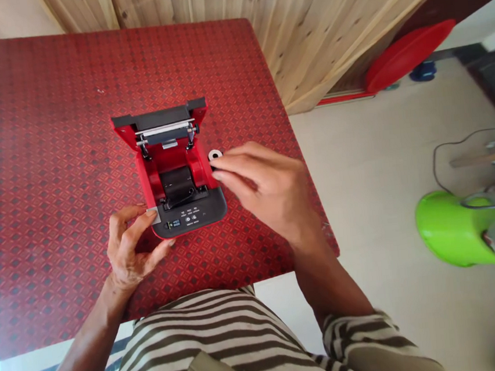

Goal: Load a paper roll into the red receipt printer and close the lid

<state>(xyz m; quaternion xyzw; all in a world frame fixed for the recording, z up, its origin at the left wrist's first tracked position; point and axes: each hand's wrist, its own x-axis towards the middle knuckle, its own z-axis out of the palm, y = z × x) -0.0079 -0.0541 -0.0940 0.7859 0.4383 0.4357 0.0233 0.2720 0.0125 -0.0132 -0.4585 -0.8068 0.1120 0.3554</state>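
A small red and black label printer [189,212] stands on the table with its lid [167,126] raised. Inside its red bay lies a dark curved part [177,183]. My left hand [130,243] grips the front left corner, index finger on a grey patch [153,216] and thumb at the front edge. To the printer's right, the fingers of my right hand [265,184] are pinched at a small white paper roll [215,154] with a black core. Those fingers cover most of the roll, so their exact hold is partly hidden.
The red patterned table [58,128] reaches up to a wooden plank wall [303,34]. On the floor to the right are a green plastic stool or bucket [448,230] and a cable [435,158]. A red round basin [410,56] leans farther back.
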